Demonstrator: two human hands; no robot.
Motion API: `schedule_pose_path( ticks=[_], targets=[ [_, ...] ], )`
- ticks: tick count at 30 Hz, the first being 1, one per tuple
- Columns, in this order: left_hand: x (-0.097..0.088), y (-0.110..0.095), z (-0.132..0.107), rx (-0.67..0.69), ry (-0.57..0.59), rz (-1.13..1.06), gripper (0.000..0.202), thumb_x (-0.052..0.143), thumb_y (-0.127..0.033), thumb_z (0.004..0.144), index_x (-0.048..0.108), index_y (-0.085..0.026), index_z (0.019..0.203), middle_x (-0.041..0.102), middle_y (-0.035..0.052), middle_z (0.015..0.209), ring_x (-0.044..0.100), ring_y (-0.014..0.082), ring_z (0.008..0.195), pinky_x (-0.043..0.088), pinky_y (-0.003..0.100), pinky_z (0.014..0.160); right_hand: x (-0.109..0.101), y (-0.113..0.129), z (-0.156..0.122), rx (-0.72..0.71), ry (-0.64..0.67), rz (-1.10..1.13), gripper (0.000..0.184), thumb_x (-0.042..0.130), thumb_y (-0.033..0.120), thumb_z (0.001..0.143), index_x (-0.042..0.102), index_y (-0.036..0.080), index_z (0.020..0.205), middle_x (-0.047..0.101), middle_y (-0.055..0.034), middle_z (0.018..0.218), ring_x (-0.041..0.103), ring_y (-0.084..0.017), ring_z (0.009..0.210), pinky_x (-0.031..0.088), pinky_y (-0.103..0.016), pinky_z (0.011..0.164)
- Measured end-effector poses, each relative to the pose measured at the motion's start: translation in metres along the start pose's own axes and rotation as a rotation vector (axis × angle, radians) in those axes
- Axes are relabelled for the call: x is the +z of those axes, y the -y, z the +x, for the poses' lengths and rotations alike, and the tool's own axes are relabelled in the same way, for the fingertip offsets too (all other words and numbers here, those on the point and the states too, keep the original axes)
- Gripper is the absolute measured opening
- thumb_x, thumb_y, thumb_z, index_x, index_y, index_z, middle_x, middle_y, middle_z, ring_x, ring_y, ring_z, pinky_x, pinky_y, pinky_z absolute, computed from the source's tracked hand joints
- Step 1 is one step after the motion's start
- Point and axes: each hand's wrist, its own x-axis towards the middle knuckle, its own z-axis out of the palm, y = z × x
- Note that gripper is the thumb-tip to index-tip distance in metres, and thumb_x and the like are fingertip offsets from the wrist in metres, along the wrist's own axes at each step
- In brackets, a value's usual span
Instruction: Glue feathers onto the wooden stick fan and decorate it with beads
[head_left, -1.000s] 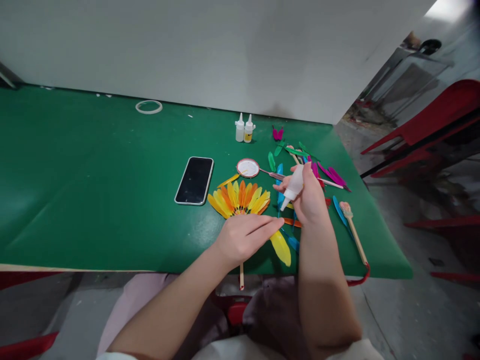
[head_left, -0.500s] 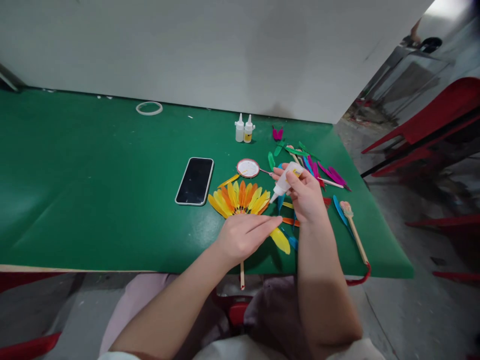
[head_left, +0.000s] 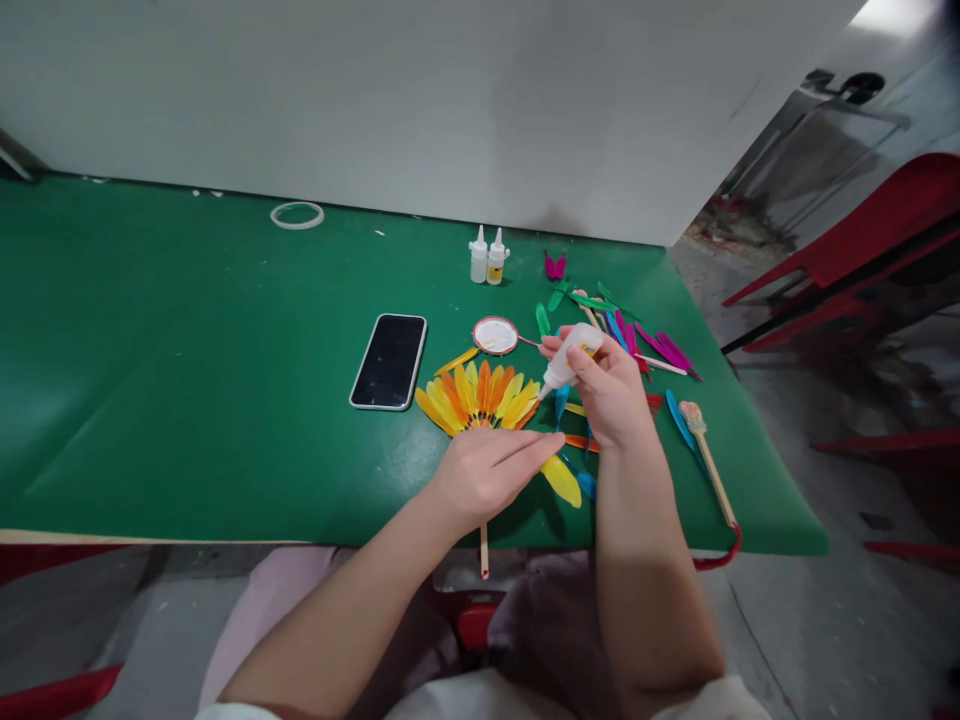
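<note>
Pressing our left hand (head_left: pixel 487 470) flat on the near part of the feather fan (head_left: pixel 480 395), we are keeping the fingers stretched out and together, grasping nothing, with the fingertips pointing right. The fan's orange and yellow feathers are spreading out beyond the knuckles on the green table (head_left: pixel 150 350). Its thin stick (head_left: pixel 484 550) is poking out under the wrist and past the table's near edge. A single yellow feather (head_left: pixel 562 480) is lying just beside our left fingertips, slanting down to the right and touching the fan's right end.

We are gripping a small white glue bottle (head_left: pixel 564 365) in our right hand (head_left: pixel 611 395), with the fingers curled around its body. We are tilting its nozzle down and to the left, so the tip is hovering at the fan's right edge; we cannot tell whether it is touching the feathers.

A dark phone (head_left: pixel 388 360) is lying face up just left of the fan. A round disc (head_left: pixel 496 336) with a red rim is sitting behind the fan, near the bottle. Two small bottles (head_left: pixel 487 257) are standing upright side by side farther back, and a white ring (head_left: pixel 298 215) is lying well apart near the wall. Loose feathers (head_left: pixel 660 350) in green, pink and blue are lying scattered behind and to the right of our right hand. A second stick (head_left: pixel 709 465) with a pale pink tip is resting near the table's right corner. A red chair (head_left: pixel 862 240) is standing off to the right.
</note>
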Motion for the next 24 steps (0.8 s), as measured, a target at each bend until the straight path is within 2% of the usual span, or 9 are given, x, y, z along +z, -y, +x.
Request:
schedule_pose_path(
  ticks=[4, 7, 10, 13, 18, 20, 24],
  targets=[
    [-0.001, 0.0, 0.0, -0.005, 0.008, -0.002, 0.021, 0.052, -0.011, 0.082, 0.06, -0.013, 0.102, 0.071, 0.0059, 0.087, 0.066, 0.0116, 0.073, 0.054, 0.02, 0.063, 0.001, -0.001, -0.001, 0.043, 0.009, 0.016, 0.031, 0.065, 0.04, 0.072, 0.06, 0.024, 0.098, 0.066, 0.0006, 0.081, 0.062, -0.013, 0.075, 0.05, -0.033, 0.081],
    [-0.001, 0.0, 0.0, -0.008, 0.016, -0.004, 0.022, 0.053, -0.011, 0.082, 0.06, -0.012, 0.102, 0.071, 0.0059, 0.087, 0.066, 0.012, 0.072, 0.054, 0.021, 0.062, 0.001, -0.001, -0.002, 0.053, -0.018, -0.054, 0.035, 0.068, 0.038, 0.068, 0.06, 0.024, 0.1, 0.062, 0.0028, 0.074, 0.058, -0.01, 0.067, 0.051, -0.029, 0.07],
    [0.0, 0.0, 0.0, -0.003, 0.009, -0.001, 0.022, 0.053, -0.011, 0.082, 0.06, -0.012, 0.102, 0.071, 0.006, 0.086, 0.066, 0.0123, 0.071, 0.054, 0.021, 0.061, 0.002, -0.001, 0.0, -0.009, -0.099, -0.191, 0.043, 0.076, 0.032, 0.058, 0.061, 0.022, 0.097, 0.058, 0.005, 0.068, 0.053, -0.009, 0.057, 0.047, -0.026, 0.058],
    [0.0, 0.0, -0.001, -0.008, 0.012, -0.006, 0.023, 0.052, -0.011, 0.082, 0.06, -0.012, 0.104, 0.071, 0.0067, 0.088, 0.066, 0.0122, 0.074, 0.054, 0.021, 0.063, 0.001, -0.002, 0.003, -0.081, -0.185, -0.187, 0.035, 0.073, 0.032, 0.059, 0.06, 0.022, 0.089, 0.055, 0.0067, 0.06, 0.049, -0.008, 0.047, 0.044, -0.025, 0.05],
    [0.001, 0.0, -0.004, -0.018, 0.04, -0.053, 0.027, 0.053, -0.009, 0.081, 0.059, -0.013, 0.107, 0.068, 0.0102, 0.101, 0.065, 0.0155, 0.089, 0.054, 0.025, 0.072, -0.002, -0.005, 0.007, -0.147, -0.202, 0.048, 0.02, 0.064, 0.035, 0.068, 0.06, 0.02, 0.081, 0.055, 0.006, 0.055, 0.058, -0.011, 0.056, 0.048, -0.028, 0.064],
    [0.002, 0.0, -0.006, -0.022, 0.037, -0.063, 0.029, 0.054, -0.007, 0.08, 0.059, -0.013, 0.108, 0.067, 0.0107, 0.103, 0.064, 0.016, 0.092, 0.054, 0.026, 0.074, -0.003, -0.006, 0.008, -0.113, -0.208, 0.043, 0.021, 0.062, 0.038, 0.069, 0.062, 0.019, 0.077, 0.057, 0.004, 0.058, 0.058, -0.011, 0.058, 0.048, -0.029, 0.065],
    [0.004, 0.001, -0.007, -0.009, 0.03, -0.072, 0.031, 0.058, -0.007, 0.078, 0.059, -0.012, 0.108, 0.067, 0.0116, 0.104, 0.063, 0.0165, 0.094, 0.054, 0.027, 0.078, -0.003, -0.004, 0.007, -0.075, -0.277, -0.099, 0.029, 0.059, 0.045, 0.07, 0.063, 0.017, 0.063, 0.058, 0.0014, 0.056, 0.055, -0.01, 0.054, 0.045, -0.026, 0.057]
  ],
)
